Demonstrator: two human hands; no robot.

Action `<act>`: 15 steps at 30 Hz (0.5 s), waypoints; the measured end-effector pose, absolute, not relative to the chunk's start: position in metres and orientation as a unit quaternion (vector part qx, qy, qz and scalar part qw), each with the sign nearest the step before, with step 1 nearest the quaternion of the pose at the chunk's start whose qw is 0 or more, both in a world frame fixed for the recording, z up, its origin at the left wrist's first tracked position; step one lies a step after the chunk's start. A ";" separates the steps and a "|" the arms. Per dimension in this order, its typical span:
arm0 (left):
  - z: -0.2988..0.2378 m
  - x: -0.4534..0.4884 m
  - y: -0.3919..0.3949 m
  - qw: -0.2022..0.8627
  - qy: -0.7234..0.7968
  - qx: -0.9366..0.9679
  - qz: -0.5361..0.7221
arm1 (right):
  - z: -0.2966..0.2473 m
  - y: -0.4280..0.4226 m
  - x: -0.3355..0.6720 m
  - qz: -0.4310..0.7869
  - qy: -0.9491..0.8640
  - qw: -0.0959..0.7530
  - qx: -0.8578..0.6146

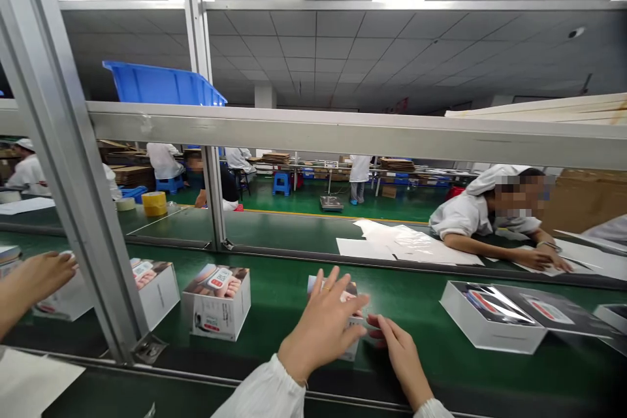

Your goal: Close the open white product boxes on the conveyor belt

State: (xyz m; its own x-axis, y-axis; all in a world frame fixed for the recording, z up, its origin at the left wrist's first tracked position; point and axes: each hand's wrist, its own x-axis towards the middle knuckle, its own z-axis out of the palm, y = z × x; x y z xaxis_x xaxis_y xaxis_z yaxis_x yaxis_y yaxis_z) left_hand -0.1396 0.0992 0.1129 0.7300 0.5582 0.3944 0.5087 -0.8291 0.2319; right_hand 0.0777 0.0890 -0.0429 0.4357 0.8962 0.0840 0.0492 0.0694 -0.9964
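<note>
A small printed carton (353, 321) stands on the green conveyor belt straight ahead, largely hidden behind my left hand. My left hand (321, 326) hovers over or rests on its near side with the fingers spread; whether it touches the carton I cannot tell. Just right of the carton is my right hand (400, 356), its fingers stretched out towards the carton's side and its thumb partly hidden. To the left sits a closed white carton (220, 304) with a printed top. Further right lies an open carton (494, 317) with its printed lid folded out to the right.
A metal post (73, 163) rises at the left, with more cartons (159, 294) behind it. A co-worker's hand (46, 277) reaches a box there. Across the belt, another person (470, 215) leans beside white sheets (406, 245). A blue bin (161, 85) sits on the overhead rail.
</note>
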 end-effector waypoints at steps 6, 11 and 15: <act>0.042 -0.074 0.064 0.126 0.221 0.934 0.250 | -0.034 0.085 0.079 0.355 -0.351 0.660 -0.561; -0.010 -0.057 0.064 0.190 0.242 0.927 0.215 | -0.033 0.085 0.081 0.373 -0.270 0.699 -0.548; -0.006 -0.068 0.070 0.232 0.234 0.918 0.219 | -0.030 0.083 0.075 0.365 -0.301 0.693 -0.544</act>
